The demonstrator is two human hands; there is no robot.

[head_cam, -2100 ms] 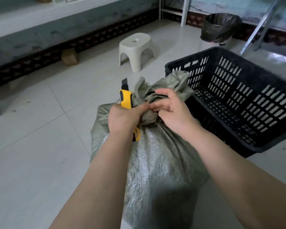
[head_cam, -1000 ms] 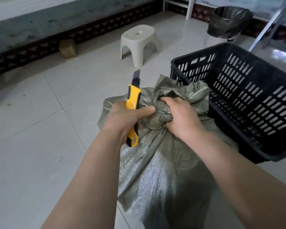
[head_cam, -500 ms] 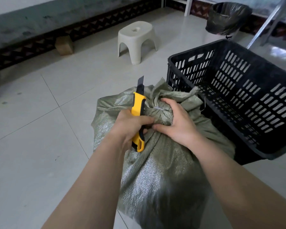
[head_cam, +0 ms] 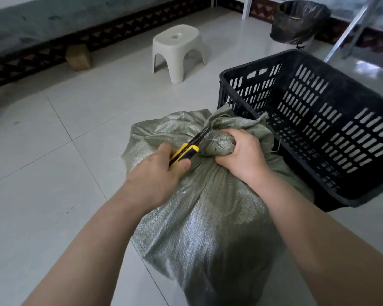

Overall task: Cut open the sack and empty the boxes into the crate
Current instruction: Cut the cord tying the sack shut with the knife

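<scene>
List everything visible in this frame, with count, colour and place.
sack: 1, grey-green woven, on the floor at centre, neck tied
utility knife: 1, yellow and black, blade at the sack's neck
crate: 1, black slotted plastic, right of the sack
stool: 1, off-white, on the floor behind
block: 1, brown, by the far wall
bin: 1, black liner, top right
left hand: grips the utility knife
right hand: grips the sack's tied neck
</scene>
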